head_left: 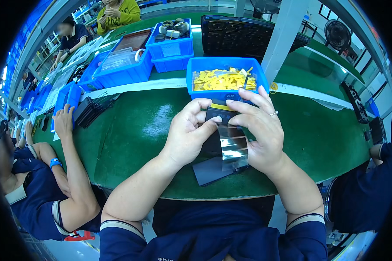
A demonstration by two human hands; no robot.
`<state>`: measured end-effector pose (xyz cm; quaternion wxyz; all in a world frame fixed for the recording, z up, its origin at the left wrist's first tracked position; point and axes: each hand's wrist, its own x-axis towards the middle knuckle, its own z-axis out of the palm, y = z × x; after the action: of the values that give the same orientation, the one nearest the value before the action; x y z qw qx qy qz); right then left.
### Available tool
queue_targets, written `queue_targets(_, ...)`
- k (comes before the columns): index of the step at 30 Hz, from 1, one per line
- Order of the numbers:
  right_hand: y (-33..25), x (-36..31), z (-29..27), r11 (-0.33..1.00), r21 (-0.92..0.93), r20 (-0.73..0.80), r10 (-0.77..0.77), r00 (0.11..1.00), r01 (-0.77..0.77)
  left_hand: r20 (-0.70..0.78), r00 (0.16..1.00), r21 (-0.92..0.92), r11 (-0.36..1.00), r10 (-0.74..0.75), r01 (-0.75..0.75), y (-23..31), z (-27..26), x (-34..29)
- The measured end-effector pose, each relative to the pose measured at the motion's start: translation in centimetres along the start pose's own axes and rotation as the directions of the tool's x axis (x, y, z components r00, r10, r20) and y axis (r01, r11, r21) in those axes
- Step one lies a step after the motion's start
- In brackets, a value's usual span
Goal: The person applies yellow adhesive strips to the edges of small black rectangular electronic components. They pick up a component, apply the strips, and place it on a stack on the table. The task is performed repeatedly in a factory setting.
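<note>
My left hand (185, 130) is closed on a flat black rectangular piece (212, 114), with its thumb pressed on the face. A yellow strip (221, 106) lies across the piece's top edge. At the upper right corner, the bent fingers of my right hand (262, 132) grip the same piece, while other fingers stand raised. A clear, shiny film strip with several panels (234, 145) hangs from near my left thumb, in front of my right palm. Below my hands, another flat dark piece (211, 171) lies on the green table, partly covered by the film.
Just beyond my hands, a blue bin (194, 94) holds many yellow strips. More blue bins (126, 74) stand far left, near a stack of black pieces (93, 112). A grey post (278, 43) rises behind. Co-workers sit on both sides; one's hand (64, 122) reaches a bin at left.
</note>
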<state>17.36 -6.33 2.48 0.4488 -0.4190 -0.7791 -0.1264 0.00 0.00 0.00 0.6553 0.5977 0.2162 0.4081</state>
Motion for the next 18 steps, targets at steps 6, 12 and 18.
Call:
queue_targets(6, 0.0, 0.7, -1.2, 0.999, -0.017, 0.073, 0.038, 0.997, -0.037, 0.028, 0.969, 0.474, 0.85, 0.246, -0.23, 0.8, 1.3, -0.6)
queue_targets(12, 0.2, 1.0, -1.4, 0.996, -0.032, 0.06, -0.08, 0.995, 0.082, 0.095, 0.989, 0.515, 0.844, 0.115, -0.148, 1.7, 1.0, -0.7)
queue_targets(18, -0.4, 0.7, -0.8, 0.969, -0.22, -0.082, -0.134, 0.988, 0.113, -0.066, 0.991, 0.162, 0.981, 0.117, -0.105, -0.2, 0.9, -0.4)
